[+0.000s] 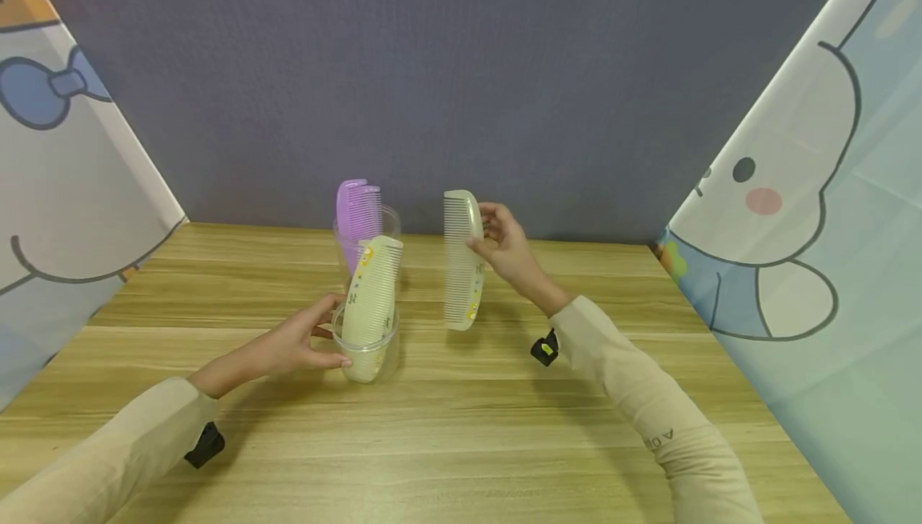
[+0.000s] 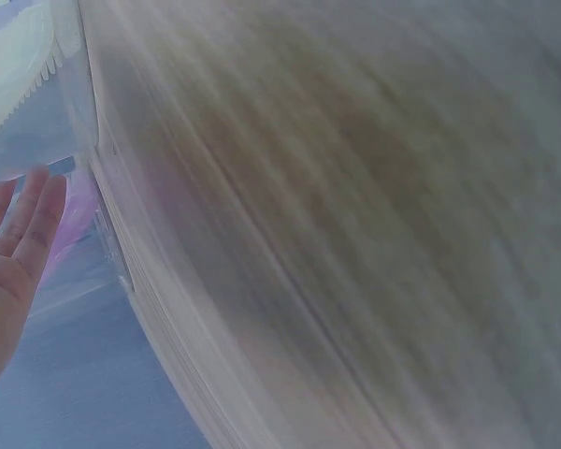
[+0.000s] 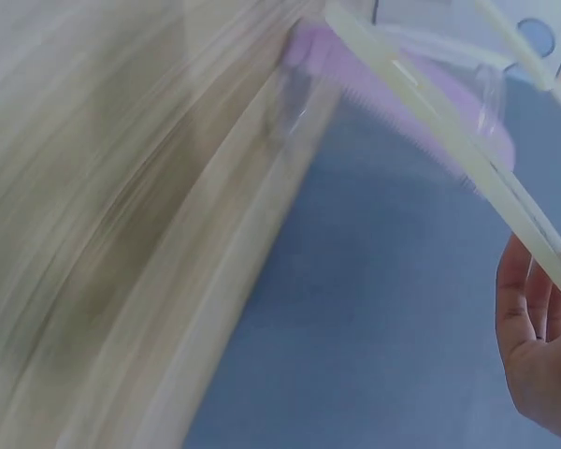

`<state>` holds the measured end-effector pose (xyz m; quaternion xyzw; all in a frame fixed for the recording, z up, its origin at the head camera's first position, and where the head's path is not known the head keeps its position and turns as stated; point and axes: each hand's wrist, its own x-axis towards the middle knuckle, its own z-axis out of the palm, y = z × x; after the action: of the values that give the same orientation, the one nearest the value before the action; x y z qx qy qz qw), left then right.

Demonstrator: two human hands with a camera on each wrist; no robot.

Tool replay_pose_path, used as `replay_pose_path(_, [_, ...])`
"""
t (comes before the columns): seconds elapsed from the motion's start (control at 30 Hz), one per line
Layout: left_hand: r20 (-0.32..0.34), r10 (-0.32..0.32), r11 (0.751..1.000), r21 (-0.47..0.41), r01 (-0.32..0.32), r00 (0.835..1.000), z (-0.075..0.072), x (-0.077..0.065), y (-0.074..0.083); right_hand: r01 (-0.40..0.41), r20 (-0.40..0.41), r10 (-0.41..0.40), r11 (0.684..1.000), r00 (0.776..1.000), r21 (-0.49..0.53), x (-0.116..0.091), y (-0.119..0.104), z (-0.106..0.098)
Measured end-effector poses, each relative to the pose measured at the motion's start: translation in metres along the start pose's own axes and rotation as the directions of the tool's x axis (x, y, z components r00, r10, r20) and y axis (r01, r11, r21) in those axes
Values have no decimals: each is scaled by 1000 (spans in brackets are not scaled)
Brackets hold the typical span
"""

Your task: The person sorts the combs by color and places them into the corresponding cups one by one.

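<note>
My right hand [image 1: 507,250] pinches a cream comb [image 1: 463,268] by its spine and holds it upright, teeth to the left; in the right wrist view the comb [image 3: 449,122] appears edge-on. To the left, a clear plastic cup [image 1: 392,340] holds a cream comb [image 1: 370,292] with small flower decorations, tilted to the right. My left hand [image 1: 298,340] rests at that cup's left side, thumb in front, and its fingers [image 2: 39,220] look straight in the left wrist view. Behind stands another clear cup [image 1: 391,224] with purple combs [image 1: 358,212].
The wood-grain table [image 1: 446,444] ends at a dark grey wall panel [image 1: 468,92]. Cartoon-printed sheets [image 1: 792,212] stand at both sides. A black wrist device [image 1: 545,348] hangs under the right sleeve, another [image 1: 205,446] under the left.
</note>
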<state>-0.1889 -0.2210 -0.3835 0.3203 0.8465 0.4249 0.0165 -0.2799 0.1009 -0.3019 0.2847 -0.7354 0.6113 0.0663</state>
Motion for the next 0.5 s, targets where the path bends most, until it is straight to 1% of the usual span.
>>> replay_pose_path(0.1, [1,-1,1000,5,1,1000,0,0,-1,32,-7,-32,998,999,51,0,-9,7])
replay_pose_path(0.33, [-3,-10,1000,12,10,1000,0,0,-2,125,-49,-121,988,991,88,1,-28,21])
replay_pose_path(0.5, [-5,-10,1000,16,10,1000,0,0,-2,180,-77,-171,975,982,131,1,-39,29])
